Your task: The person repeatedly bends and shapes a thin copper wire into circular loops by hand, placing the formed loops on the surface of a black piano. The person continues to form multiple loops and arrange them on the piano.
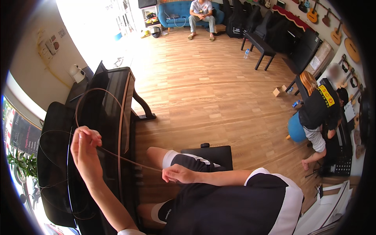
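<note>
My left hand point(86, 150) is raised over the glossy black upright piano point(56, 117) on the left, fingers pinched on a thin copper-coloured string point(137, 163). The string makes a large loop above that hand and runs across to my right hand point(177, 173), which is closed on it near my lap. Thinner pale strands loop out to the left of my left hand, against the piano's dark surfaces; whether they join the coppery string I cannot tell. My legs are below, beside a black padded bench point(221, 154).
A co-worker point(321, 105) bends over black gear at right, on a blue stool point(297, 129). Another person point(200, 17) sits on a blue sofa point(170, 11) across the wooden floor point(196, 78). Guitars point(336, 35), cases, a bench point(258, 47) and bottles line the right side.
</note>
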Motion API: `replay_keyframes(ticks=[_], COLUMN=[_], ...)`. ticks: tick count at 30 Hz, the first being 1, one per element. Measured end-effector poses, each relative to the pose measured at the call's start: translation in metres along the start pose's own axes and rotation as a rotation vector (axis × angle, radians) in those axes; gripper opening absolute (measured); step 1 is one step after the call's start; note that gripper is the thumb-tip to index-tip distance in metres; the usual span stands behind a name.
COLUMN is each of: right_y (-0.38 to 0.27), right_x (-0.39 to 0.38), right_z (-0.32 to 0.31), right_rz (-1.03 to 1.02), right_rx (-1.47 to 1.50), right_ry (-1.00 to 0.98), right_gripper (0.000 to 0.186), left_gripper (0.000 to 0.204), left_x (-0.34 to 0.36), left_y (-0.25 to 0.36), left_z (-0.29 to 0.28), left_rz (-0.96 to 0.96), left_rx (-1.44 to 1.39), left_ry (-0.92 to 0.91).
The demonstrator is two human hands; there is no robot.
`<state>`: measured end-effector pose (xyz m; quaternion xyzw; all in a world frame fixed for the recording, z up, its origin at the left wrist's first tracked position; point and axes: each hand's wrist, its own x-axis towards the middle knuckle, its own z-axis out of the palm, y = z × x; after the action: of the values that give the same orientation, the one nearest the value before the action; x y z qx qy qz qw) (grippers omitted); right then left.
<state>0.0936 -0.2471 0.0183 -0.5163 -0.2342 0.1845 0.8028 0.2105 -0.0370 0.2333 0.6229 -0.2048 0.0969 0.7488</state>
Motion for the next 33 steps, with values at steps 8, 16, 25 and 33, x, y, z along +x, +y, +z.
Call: replay_keyframes(ticks=[8, 16, 25, 33], right_y=[-0.023, -0.024, -0.001, 0.022], right_x=[0.022, 0.049, 0.171, 0.241], right_z=[0.003, -0.008, -0.014, 0.000], right_rz=[-0.109, -0.090, -0.013, -0.120], right_rx=[-0.145, -0.102, 0.031, -0.265], right_ry=[0.005, -0.028, -0.256, -0.269], right_gripper=[0.037, 0.038, 0.028, 0.017], left_gripper=[0.018, 0.029, 0.044, 0.035], left_x=[0.067, 0.164, 0.249, 0.276], left_y=[0.043, 0.058, 0.125, 0.063], left_z=[-0.026, -0.130, -0.274, -0.353], left_rz=[0.035, 0.074, 0.216, -0.186], left_rx=[-0.076, -0.069, 0.457, 0.344], left_ry=[0.012, 0.067, 0.064, 0.349])
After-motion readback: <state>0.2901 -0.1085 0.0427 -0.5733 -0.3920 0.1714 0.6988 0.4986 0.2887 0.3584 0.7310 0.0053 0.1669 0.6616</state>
